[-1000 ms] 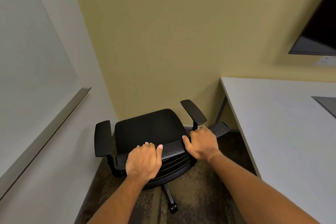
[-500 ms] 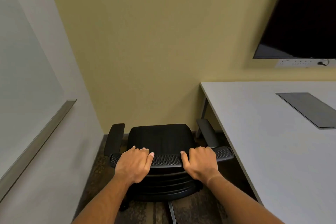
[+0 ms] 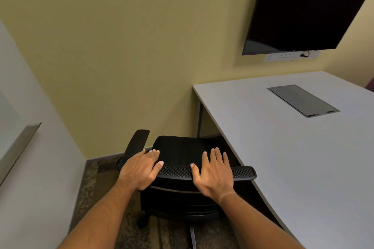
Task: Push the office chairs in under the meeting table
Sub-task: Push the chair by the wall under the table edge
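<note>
Nearest, the left hand (image 3: pixel 141 170) and right hand (image 3: pixel 215 172) rested flat on the mesh top edge of the black office chair (image 3: pixel 178 153), fingers straight and loosely spread, gripping nothing. The chair stood at the near-left corner of the white meeting table (image 3: pixel 283 147), its right side tucked under the table edge. Farther off, a dark wall-mounted screen (image 3: pixel 303 6) hung above the table.
</note>
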The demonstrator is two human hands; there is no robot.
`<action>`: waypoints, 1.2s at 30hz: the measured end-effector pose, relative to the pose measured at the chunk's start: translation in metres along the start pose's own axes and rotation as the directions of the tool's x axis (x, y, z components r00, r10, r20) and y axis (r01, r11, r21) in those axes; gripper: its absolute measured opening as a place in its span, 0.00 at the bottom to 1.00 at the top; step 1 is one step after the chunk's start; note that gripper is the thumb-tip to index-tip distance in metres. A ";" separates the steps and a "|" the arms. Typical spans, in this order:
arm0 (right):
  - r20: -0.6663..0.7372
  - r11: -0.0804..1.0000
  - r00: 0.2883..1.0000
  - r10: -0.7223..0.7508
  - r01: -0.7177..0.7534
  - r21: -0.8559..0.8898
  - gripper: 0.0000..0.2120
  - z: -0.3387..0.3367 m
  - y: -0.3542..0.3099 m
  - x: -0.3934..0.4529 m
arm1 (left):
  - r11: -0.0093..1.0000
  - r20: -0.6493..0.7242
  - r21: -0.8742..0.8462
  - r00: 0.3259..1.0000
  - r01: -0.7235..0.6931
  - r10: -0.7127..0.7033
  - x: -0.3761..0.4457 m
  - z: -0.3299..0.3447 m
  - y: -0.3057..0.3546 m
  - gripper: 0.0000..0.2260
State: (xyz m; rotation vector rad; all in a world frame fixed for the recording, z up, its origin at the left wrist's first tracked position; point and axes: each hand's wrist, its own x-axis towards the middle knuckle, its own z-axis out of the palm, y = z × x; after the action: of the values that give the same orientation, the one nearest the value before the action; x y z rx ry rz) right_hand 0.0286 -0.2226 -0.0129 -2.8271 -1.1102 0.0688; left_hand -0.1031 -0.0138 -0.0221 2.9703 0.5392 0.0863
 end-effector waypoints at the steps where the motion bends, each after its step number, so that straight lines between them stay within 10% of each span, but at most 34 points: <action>1: -0.005 1.000 1.000 0.026 -0.026 0.002 0.39 0.000 -0.002 0.002 | 1.000 -0.009 0.001 1.000 -0.016 0.016 0.007 0.000 -0.002 0.26; 20: 0.113 0.809 0.813 0.571 -0.580 0.091 0.37 0.007 -0.083 0.085 | 0.927 -0.002 0.032 0.927 -0.375 0.375 0.176 0.004 -0.081 0.26; 36: 0.123 0.708 0.720 0.683 -0.694 0.132 0.36 0.005 -0.082 0.173 | 0.861 0.006 -0.056 0.862 -0.506 0.507 0.292 -0.001 -0.094 0.27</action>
State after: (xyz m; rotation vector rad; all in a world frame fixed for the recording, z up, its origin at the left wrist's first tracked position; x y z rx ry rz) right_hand 0.0990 -0.0445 -0.0091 -2.9132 0.0287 0.2986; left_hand 0.1375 0.1773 -0.0236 2.9702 -0.2618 0.1136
